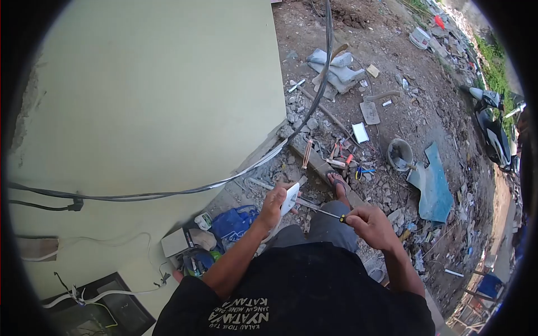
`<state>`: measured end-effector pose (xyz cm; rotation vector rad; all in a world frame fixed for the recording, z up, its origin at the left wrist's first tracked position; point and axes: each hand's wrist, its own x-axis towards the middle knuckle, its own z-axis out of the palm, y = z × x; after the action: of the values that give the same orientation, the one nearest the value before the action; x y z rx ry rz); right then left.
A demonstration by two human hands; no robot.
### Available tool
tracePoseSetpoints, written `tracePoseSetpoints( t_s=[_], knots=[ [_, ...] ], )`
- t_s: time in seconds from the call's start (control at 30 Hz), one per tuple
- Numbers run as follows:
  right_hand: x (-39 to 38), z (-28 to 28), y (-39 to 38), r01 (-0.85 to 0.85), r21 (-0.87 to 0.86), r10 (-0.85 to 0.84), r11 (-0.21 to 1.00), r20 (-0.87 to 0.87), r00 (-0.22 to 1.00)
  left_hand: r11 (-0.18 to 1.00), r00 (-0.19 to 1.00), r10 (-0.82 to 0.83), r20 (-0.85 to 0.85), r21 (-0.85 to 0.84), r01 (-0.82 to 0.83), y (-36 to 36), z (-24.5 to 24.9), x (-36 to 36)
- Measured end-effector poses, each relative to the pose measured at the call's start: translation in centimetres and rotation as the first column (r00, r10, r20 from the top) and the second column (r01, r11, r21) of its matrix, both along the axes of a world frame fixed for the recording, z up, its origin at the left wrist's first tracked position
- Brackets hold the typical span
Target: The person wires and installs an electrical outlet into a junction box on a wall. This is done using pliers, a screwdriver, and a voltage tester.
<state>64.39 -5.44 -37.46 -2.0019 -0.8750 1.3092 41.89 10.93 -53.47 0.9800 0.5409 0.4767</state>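
My left hand [272, 207] is wrapped round a white electrical faceplate [290, 198], tilted up in front of my knees. Closed on the black-and-yellow handle of a screwdriver [343, 219] is my right hand [369, 225]. The screwdriver's long metal shaft points left, and its tip end overlaps the faceplate's underside in this view. Below both hands are my grey trousers, and one sandalled foot [338, 185] rests on a plank.
Pliers [364, 171] and other hand tools lie on the rubble beyond my foot. A bucket [399, 154] and a teal sheet [434, 187] are to the right. Black cables [134, 197] cross the pale wall [151, 101]. A blue bag [232, 224] sits at left; a motorbike [493, 129] stands far right.
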Motion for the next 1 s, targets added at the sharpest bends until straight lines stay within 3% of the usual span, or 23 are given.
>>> tracePoseSetpoints(
  t_s=[0.07,0.1,0.13,0.17,0.2,0.27,0.3,0.33,0.4,0.47,0.53,0.57,0.6,0.67,0.7,0.77,0.87,0.93,1.0],
  knots=[
    [-1.5,0.7,0.2,-0.246,0.291,0.154,0.925,0.305,0.940,0.979,0.999,0.018,-0.050,-0.201,-0.028,-0.3,0.8,-1.9],
    [-2.1,1.3,0.5,-0.261,0.292,0.169,0.920,0.304,0.937,0.979,0.998,0.035,-0.051,-0.199,-0.045,-0.6,1.3,-2.8],
    [-2.4,2.0,1.2,-0.544,0.302,0.331,0.783,0.539,0.775,0.965,0.989,0.010,-0.147,-0.259,-0.049,-0.5,1.9,-3.5],
    [-2.6,2.6,1.9,-0.777,0.232,0.410,0.586,0.742,0.531,0.947,0.971,-0.021,-0.238,-0.317,-0.057,-0.4,2.4,-4.0],
    [-2.7,3.0,2.7,-0.783,0.238,0.414,0.575,0.741,0.529,0.947,0.970,-0.008,-0.242,-0.313,-0.071,-0.4,2.9,-4.7],
    [-2.7,3.9,4.7,-0.718,0.434,0.367,0.543,0.646,0.669,0.834,0.996,0.079,-0.038,-0.545,-0.087,0.4,4.0,-5.6],
    [-3.5,5.8,5.5,-0.603,0.449,0.325,0.660,0.553,0.767,0.822,0.990,0.130,-0.048,-0.553,-0.135,0.5,4.7,-5.8],
    [-3.9,6.3,6.2,-0.613,0.452,0.332,0.648,0.557,0.762,0.824,0.989,0.144,-0.045,-0.548,-0.145,0.5,5.1,-6.1],
    [-4.4,7.0,7.5,-0.522,0.473,0.181,0.710,0.593,0.784,0.832,0.974,0.219,0.061,-0.534,-0.154,0.8,5.9,-6.3],
    [-5.7,7.8,8.8,-0.564,0.515,0.177,0.645,0.618,0.766,0.815,0.964,0.239,0.117,-0.564,-0.134,0.8,6.9,-6.5],
    [-7.2,8.1,10.3,-0.416,0.839,0.085,0.352,0.414,0.906,0.804,0.949,0.259,0.177,-0.583,-0.111,1.0,8.2,-6.5],
    [-8.2,7.1,11.2,-0.255,0.944,0.165,0.210,0.222,0.961,0.789,0.936,0.255,0.242,-0.611,-0.057,0.9,9.0,-6.3],
    [-9.2,7.5,11.9,-0.261,0.945,0.174,0.197,0.228,0.958,0.774,0.919,0.249,0.305,-0.633,0.001,0.9,9.8,-6.2],
    [-11.0,8.3,13.1,-0.055,0.993,0.287,0.107,0.022,0.958,0.758,0.892,0.285,0.352,-0.652,0.015,1.0,10.9,-5.7],
    [-11.3,8.9,13.7,-0.063,0.994,0.293,0.090,0.034,0.956,0.750,0.870,0.322,0.372,-0.661,0.005,1.2,11.2,-5.4],
    [-11.5,10.3,14.7,-0.295,0.955,0.090,-0.024,0.296,0.951,0.724,0.810,0.395,0.432,-0.689,0.014,1.6,11.9,-4.8],
    [-11.5,10.6,15.2,-0.431,0.902,-0.048,-0.010,0.430,0.901,0.735,0.787,0.387,0.481,-0.676,0.052,2.0,12.9,-5.1],
    [-11.7,11.2,15.9,-0.271,0.963,0.124,-0.004,0.269,0.955,0.731,0.798,0.425,0.428,-0.682,-0.023,1.8,13.4,-5.1],
    [-12.2,11.8,15.9,-0.112,0.992,0.254,0.051,0.095,0.963,0.748,0.796,0.360,0.486,-0.661,0.066,1.7,13.9,-5.4]
  ],
)
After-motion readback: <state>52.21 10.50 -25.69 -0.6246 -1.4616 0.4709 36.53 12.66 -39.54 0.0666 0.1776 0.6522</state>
